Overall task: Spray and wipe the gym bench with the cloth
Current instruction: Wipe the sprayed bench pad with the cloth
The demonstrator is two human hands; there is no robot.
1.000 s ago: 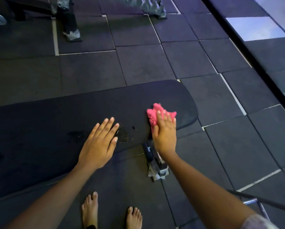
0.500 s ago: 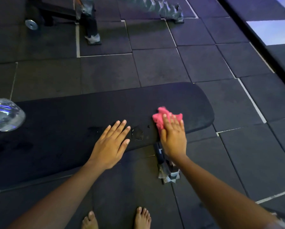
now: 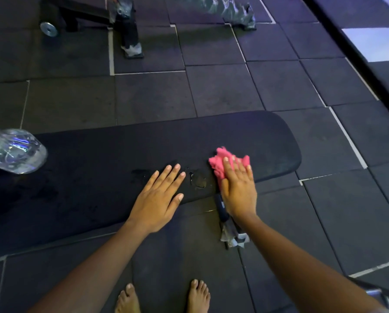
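A long black padded gym bench (image 3: 125, 154) runs across the middle of the head view. My right hand (image 3: 238, 188) presses a bunched pink cloth (image 3: 219, 163) flat onto the bench near its right end. A small wet patch (image 3: 199, 180) glistens on the pad just left of the cloth. My left hand (image 3: 159, 196) lies flat on the bench with fingers spread, holding nothing, just left of the wet patch. A clear plastic bottle (image 3: 10, 151) lies on the bench at the far left; its top is cut off by the frame edge.
The floor is dark rubber tiles (image 3: 223, 91). The bench's wrapped foot (image 3: 233, 236) sticks out below my right wrist. Other gym equipment legs (image 3: 130, 41) and a small metal disc (image 3: 49, 29) stand at the back. My bare feet (image 3: 164, 297) are at the bottom. A metal frame (image 3: 378, 292) shows at bottom right.
The view has shifted so the bench sits further right and the clear bottle has come into sight at the left. Both hands stay on the bench; the cloth hand has barely moved.
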